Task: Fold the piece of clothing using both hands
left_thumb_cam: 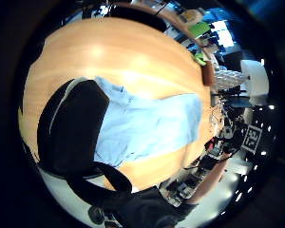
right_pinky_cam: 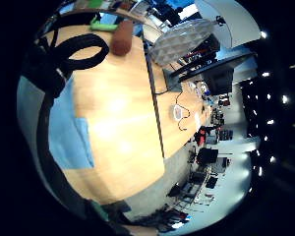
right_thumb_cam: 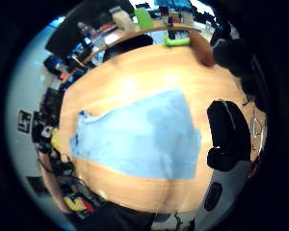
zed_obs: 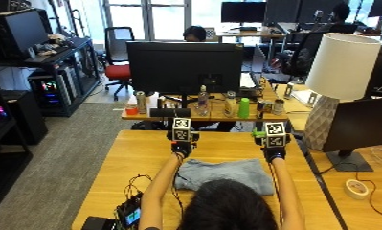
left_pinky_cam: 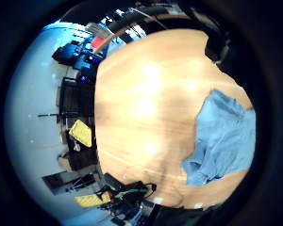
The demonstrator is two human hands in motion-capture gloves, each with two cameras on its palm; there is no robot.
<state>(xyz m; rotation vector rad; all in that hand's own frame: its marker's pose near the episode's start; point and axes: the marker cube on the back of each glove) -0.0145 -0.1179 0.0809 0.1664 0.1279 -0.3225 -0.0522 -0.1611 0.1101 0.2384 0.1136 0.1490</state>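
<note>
Bright daylight from the tall rear windows (zed_obs: pixel 149 17); soft glare patches on the pale wooden surface (left_pinky_cam: pixel 146 75); palm views blurred, edges warped dark.

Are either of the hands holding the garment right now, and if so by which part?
Nothing is held. The left hand and right hand hover above the table beyond the blue garment, which lies flat, untouched.
</note>
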